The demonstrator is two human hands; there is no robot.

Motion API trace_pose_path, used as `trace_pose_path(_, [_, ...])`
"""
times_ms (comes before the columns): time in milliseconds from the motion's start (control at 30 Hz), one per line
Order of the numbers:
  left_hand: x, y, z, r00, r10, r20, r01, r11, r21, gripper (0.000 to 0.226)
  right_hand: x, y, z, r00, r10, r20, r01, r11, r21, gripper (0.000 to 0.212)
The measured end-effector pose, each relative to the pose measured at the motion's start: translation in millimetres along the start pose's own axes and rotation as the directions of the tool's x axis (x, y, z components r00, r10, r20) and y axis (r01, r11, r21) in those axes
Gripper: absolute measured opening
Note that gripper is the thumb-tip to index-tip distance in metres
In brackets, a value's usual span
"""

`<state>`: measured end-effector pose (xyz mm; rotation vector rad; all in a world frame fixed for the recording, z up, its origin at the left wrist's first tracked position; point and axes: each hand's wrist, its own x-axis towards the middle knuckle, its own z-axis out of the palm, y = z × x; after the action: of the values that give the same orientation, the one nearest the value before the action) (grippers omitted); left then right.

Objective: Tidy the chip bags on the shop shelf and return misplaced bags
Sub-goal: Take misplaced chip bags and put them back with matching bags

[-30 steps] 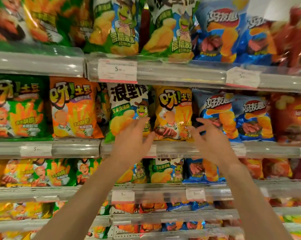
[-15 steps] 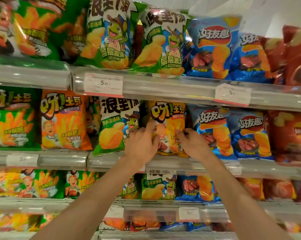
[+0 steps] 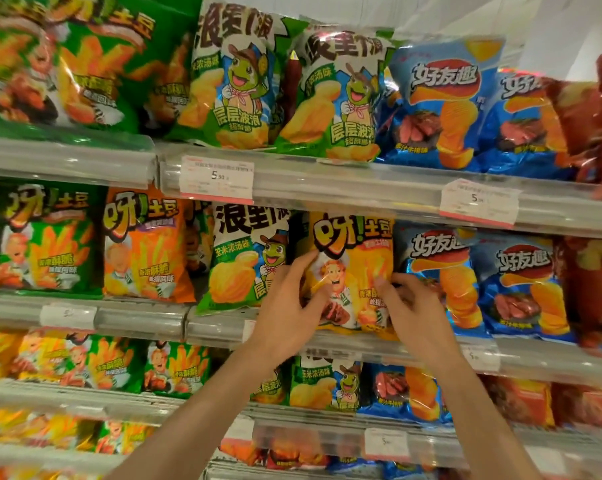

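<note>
Step in hand looks like pulling a misplaced bag: the yellow bag [image 3: 353,271] stands on the middle shelf [image 3: 327,341], wedged between a green bag [image 3: 237,265] and a blue bag [image 3: 438,275]. Both hands grip it, 1 per side. Left hand [image 3: 289,306]: fingers curled round its left edge. Right hand [image 3: 414,306]: fingertips pinch the right edge. Next move, I'd judge: lift it out over the shelf lip without dragging either neighbour along.

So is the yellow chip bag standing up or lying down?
Standing up. The yellow chip bag sits upright on the shelf edge, its print right way up, left hand and right hand holding its sides.
</note>
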<state>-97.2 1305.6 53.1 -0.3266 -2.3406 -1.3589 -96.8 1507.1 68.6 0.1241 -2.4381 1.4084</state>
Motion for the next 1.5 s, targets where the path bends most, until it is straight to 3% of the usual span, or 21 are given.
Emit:
trace_pose_path(100, [-18, -2, -7, 1.000, -0.011, 0.023, 0.014, 0.994, -0.112, 0.048, -18, 4, 9, 1.000, 0.016, -0.024, -0.015, 0.997, 0.076, 0.024])
trace_pose_path(400, [-75, -22, -59, 0.997, -0.030, 0.066, 0.040, 0.986, -0.162, 0.051, -94, -26, 49, 0.996, 0.075, -0.044, -0.071, 0.994, 0.082, 0.007])
trace_pose_path(633, [-163, -72, -176, 0.991, -0.119, 0.064, 0.128, 0.980, -0.153, 0.053, -179, -84, 148, 0.991, 0.121, 0.053, -0.124, 0.990, 0.061, 0.023])
trace_pose_path(767, [-222, -111, -263, 0.986, -0.164, 0.013, 0.164, 0.977, -0.139, 0.052, -231, -120, 232, 0.978, 0.134, 0.158, -0.153, 0.982, 0.115, 0.058])
trace_pose_path(833, [-247, -132, -304, 0.977, -0.211, -0.036, 0.205, 0.971, -0.122, 0.050, -251, -142, 273, 0.960, 0.139, 0.243, -0.175, 0.976, 0.133, 0.053])
trace_pose_path(933, [-273, -157, -362, 0.957, -0.268, -0.106, 0.254, 0.958, -0.131, 0.051, -268, -178, 326, 0.939, 0.119, 0.322, -0.172, 0.975, 0.139, 0.026])
trace_pose_path(1067, [-283, -184, -429, 0.939, -0.271, -0.211, 0.251, 0.961, -0.118, 0.042, -270, -223, 390, 0.917, 0.063, 0.393, -0.125, 0.983, 0.135, 0.009])
trace_pose_path(1267, [-264, -232, -512, 0.918, -0.270, -0.290, 0.259, 0.963, -0.077, 0.048, -248, -274, 484, 0.918, -0.006, 0.397, -0.070, 0.981, 0.178, 0.010])
trace_pose_path(1400, [-235, -261, -570, 0.917, -0.256, -0.306, 0.268, 0.964, -0.006, 0.046, -223, -297, 549, 0.929, -0.048, 0.367, -0.039, 0.973, 0.226, 0.042])
trace_pose_path(1500, [-211, -278, -613, 0.931, -0.231, -0.284, 0.257, 0.965, 0.056, 0.045, -208, -323, 588, 0.942, -0.043, 0.333, -0.053, 0.960, 0.274, 0.019])
